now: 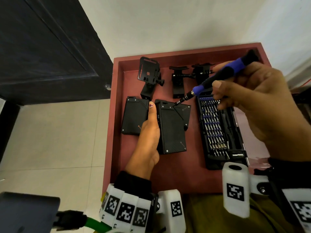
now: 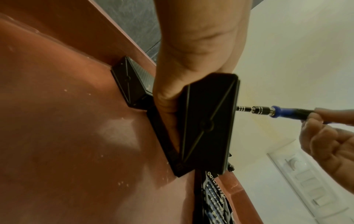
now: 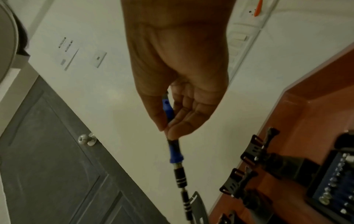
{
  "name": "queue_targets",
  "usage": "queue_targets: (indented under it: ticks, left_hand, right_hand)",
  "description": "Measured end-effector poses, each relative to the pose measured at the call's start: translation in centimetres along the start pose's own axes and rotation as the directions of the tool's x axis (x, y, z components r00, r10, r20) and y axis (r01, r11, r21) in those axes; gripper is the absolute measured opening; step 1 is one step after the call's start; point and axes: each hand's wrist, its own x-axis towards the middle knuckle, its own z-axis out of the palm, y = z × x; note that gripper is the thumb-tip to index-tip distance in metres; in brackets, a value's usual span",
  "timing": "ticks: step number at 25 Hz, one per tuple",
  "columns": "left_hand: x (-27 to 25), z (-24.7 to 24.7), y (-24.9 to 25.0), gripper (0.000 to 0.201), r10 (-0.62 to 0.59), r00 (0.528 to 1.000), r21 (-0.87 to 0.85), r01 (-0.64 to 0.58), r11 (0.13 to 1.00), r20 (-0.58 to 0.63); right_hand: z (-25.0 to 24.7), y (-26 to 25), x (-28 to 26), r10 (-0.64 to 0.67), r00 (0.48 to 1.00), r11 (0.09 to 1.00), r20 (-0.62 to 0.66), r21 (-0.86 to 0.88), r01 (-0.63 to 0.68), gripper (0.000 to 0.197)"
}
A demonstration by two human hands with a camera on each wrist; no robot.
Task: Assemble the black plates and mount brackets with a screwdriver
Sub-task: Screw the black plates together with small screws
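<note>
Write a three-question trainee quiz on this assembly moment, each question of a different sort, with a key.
1. True or false: the screwdriver tip sits on a screw of the right black plate.
2. Which hand steadies that plate? A) right hand B) left hand C) neither
3. Fill in: the open bit set case lies in the red tray, to the ___ of the plate being worked on.

Key: 1 true; 2 B; 3 right. The left black plate lies flat, and the mount brackets wait at the tray's far side.
</note>
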Motion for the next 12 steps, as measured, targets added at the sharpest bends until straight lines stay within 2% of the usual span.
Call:
queue_targets:
  ticks: [3, 6, 7, 9, 12]
  left_hand:
    - [0.0, 0.0, 0.0, 0.069, -0.006, 1.000, -0.004, 0.006, 1.000, -0.011]
    - [-0.2, 0.1, 0.2, 0.066, 0.011, 1.000, 0.011, -0.011, 1.000, 0.005]
    - [-0.3, 0.2, 0.2, 0.066, 0.023, 1.000, 0.027, -0.024, 0.999, 0.019]
    - [-0.5, 0.3, 0.2, 0.065, 0.043, 0.998, 0.039, -0.045, 0.998, 0.042]
    - [-0.5, 0.4, 0.0, 0.071, 0.052, 0.997, 0.036, -0.054, 0.998, 0.054]
  right_hand:
    - [-0.3, 0.1, 0.0, -0.063, 0.998, 0.992, 0.024, -0.106, 0.065, 0.019]
    - [0.1, 0.9, 0.0, -0.181, 0.977, 0.934, -0.108, -0.331, 0.137, 0.024]
    - [0.3, 1.1, -0.1, -0.206, 0.964, 0.929, -0.168, -0.344, 0.138, 0.029]
    - [1.0, 1.6, -0.2, -0.213, 0.942, 0.956, -0.260, -0.257, 0.145, 0.033]
    - [1.9, 2.1, -0.1, -0.177, 0.941, 0.983, -0.289, -0.091, 0.157, 0.016]
